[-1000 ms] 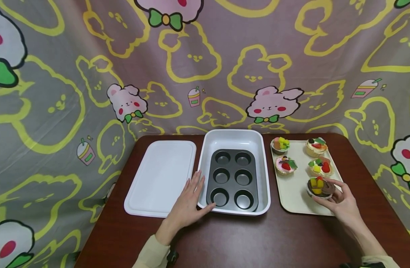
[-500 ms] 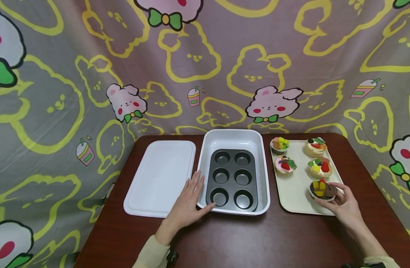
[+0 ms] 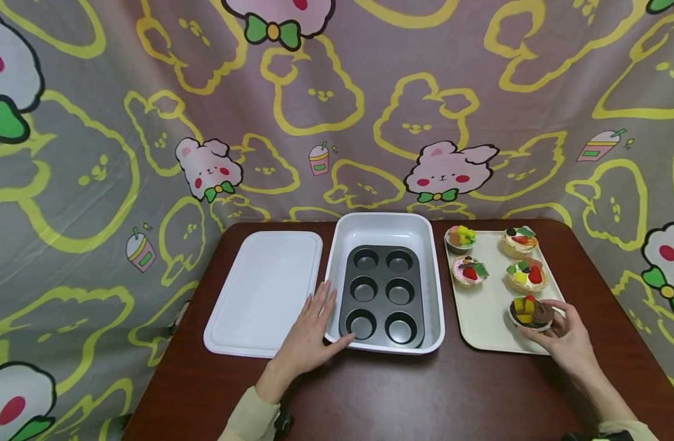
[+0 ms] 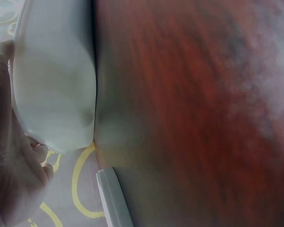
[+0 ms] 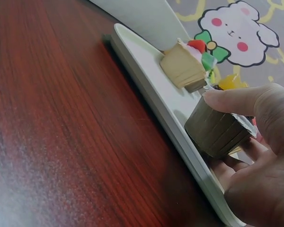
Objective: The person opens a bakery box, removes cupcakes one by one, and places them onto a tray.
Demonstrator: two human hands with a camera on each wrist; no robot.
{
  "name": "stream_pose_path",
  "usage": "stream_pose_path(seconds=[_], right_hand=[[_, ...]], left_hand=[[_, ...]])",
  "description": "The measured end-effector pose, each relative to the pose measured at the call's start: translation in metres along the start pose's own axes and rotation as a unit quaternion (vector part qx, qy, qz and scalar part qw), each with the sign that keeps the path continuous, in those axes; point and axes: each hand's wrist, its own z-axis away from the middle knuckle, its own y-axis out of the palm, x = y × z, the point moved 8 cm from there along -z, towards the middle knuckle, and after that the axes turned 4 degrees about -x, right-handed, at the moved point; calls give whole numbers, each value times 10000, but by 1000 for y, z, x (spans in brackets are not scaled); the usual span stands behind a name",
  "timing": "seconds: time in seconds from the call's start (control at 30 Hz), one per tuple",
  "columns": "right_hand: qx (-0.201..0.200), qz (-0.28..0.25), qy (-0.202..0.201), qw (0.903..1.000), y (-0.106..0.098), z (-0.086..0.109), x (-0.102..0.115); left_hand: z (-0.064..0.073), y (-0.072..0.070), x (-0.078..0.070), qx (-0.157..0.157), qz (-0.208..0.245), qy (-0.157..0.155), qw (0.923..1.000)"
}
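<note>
My right hand point(image 3: 570, 337) grips a chocolate cupcake point(image 3: 529, 312) with yellow fruit pieces on top, at the near right part of the cream tray point(image 3: 480, 331). In the right wrist view, the thumb and fingers are round the dark pleated cup point(image 5: 217, 125). My left hand point(image 3: 309, 331) rests on the near left rim of the white deep pan point(image 3: 438, 294), fingers spread and straight. Inside that pan lies a dark muffin tin point(image 3: 382, 306) with several round hollows that hold nothing. The left wrist view shows the outer wall of the white pan point(image 4: 57, 75) beside the fingers.
Several other fruit-topped cupcakes stand on the cream tray: a pink one point(image 3: 469, 272), a berry one point(image 3: 526, 275) and two at the back. A flat white lid-like board point(image 3: 265, 288) lies left of the pan. A patterned curtain point(image 3: 370, 110) hangs behind the brown table point(image 3: 392, 392).
The right hand has shifted slightly right and nearer with the chocolate cupcake over the first half second, then stayed almost still. The left hand has not moved.
</note>
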Motion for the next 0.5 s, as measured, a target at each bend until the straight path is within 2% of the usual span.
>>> stream_pose_path(seconds=[0.13,0.27,0.37,0.5], right_hand=[[-73,125,27,9999,-3,0,0],[-211,636,-283,9974,-6,0,3],[-335,1134,-561,9914,-7,3,6],[-374,1743,-665,9817,-7,6,9]], left_hand=[[-1,1,0,32,-48,3,10000],[-1,1,0,55,-47,-2,10000],[-1,0,-1,51,-24,-3,10000],[-1,-1,-1,34,-23,-6,10000]])
